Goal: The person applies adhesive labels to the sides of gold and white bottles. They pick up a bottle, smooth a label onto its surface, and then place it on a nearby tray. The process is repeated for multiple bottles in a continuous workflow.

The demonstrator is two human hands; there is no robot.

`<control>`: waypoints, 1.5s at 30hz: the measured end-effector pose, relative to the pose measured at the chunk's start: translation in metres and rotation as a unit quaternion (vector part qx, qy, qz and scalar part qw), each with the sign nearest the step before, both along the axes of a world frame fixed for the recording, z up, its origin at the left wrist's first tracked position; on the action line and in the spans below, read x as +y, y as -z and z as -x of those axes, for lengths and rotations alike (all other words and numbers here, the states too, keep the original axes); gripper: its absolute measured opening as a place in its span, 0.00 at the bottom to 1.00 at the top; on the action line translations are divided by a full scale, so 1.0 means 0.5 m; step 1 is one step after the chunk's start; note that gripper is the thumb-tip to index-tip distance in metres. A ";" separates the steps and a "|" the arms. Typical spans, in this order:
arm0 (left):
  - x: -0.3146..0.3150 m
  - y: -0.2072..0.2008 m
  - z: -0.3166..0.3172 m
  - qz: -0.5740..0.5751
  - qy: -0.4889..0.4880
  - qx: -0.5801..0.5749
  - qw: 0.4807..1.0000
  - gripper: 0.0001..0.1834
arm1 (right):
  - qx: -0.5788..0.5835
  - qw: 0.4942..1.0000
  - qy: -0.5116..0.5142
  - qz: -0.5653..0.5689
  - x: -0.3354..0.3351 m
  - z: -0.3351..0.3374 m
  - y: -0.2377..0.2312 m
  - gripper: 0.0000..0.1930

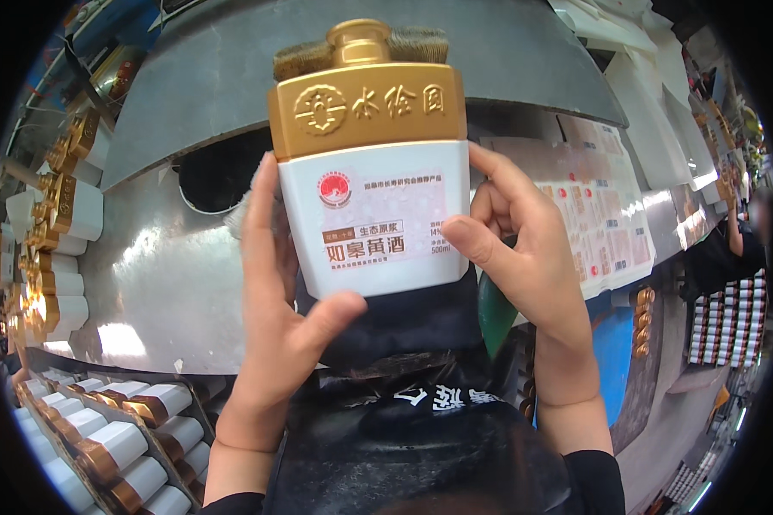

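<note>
Upright in front of me is a flat white bottle (374, 202) with a gold shoulder and neck, its front carrying a red round emblem and printed label. My left hand (288, 309) lies along its left side, fingers behind and thumb near the bottom edge. On the right side, my right hand (524, 240) grips it with the thumb on the front and the fingers bent round the edge. A green curved piece (496, 313) shows just below my right hand; whether that hand holds it I cannot tell. Bristles of a brush (416, 45) show behind the bottle's neck.
Printed label sheets (614, 227) lie to the right on the metal table (146, 249). A dark round basin (219, 176) is left of the bottle. White-and-gold bottles (73, 210) stand at left; more fill crates (129, 429) at lower left. Another person (721, 257) is at far right.
</note>
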State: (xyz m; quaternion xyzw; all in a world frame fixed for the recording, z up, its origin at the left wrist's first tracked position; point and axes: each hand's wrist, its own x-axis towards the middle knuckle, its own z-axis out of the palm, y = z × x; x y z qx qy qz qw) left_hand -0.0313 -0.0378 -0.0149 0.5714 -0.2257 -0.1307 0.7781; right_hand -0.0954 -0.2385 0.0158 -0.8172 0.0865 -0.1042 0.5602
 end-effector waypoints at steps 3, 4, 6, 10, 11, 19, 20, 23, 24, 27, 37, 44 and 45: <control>-0.012 -0.008 -0.007 -0.073 -0.049 -0.061 0.994 0.45 | 0.014 0.999 0.005 0.036 0.009 -0.003 0.000 0.34; -0.013 -0.007 -0.008 -0.070 -0.051 -0.059 0.994 0.44 | 0.015 0.999 0.007 0.050 0.010 -0.006 0.001 0.35; -0.013 -0.004 -0.009 -0.064 -0.056 -0.055 0.995 0.42 | 0.002 0.998 0.003 0.065 0.012 -0.006 0.007 0.36; -0.008 -0.004 -0.013 -0.047 -0.052 -0.030 0.997 0.40 | 0.016 0.999 0.007 0.037 0.009 -0.005 0.003 0.37; -0.001 -0.007 -0.019 -0.027 -0.045 -0.010 0.999 0.40 | 0.014 0.999 0.009 0.033 0.009 -0.005 0.000 0.37; -0.010 -0.002 -0.020 -0.052 -0.065 -0.043 0.996 0.40 | 0.011 0.999 0.024 0.045 0.012 -0.011 -0.003 0.35; -0.010 -0.002 -0.020 -0.054 -0.062 -0.040 0.996 0.40 | 0.014 0.999 0.022 0.047 0.012 -0.011 -0.003 0.35; -0.007 -0.002 -0.021 -0.062 -0.059 -0.039 0.996 0.40 | 0.016 0.998 0.016 0.056 0.012 -0.009 -0.003 0.35; -0.006 0.000 -0.022 -0.065 -0.062 -0.042 0.995 0.40 | 0.015 0.998 0.014 0.061 0.012 -0.008 -0.002 0.35; -0.001 0.003 -0.023 -0.075 -0.058 -0.049 0.994 0.41 | 0.010 0.998 0.009 0.067 0.014 -0.010 0.003 0.35; 0.032 -0.002 -0.046 -0.233 -0.048 -0.328 0.914 0.25 | -0.044 0.929 0.151 -0.334 -0.081 0.030 0.039 0.22; 0.035 -0.019 -0.051 -0.354 -0.035 -0.359 0.863 0.21 | -0.024 0.975 0.087 -0.204 0.022 0.132 0.015 0.09; 0.034 -0.018 -0.052 -0.352 -0.031 -0.362 0.863 0.21 | -0.007 0.978 0.078 -0.194 0.028 0.132 0.014 0.09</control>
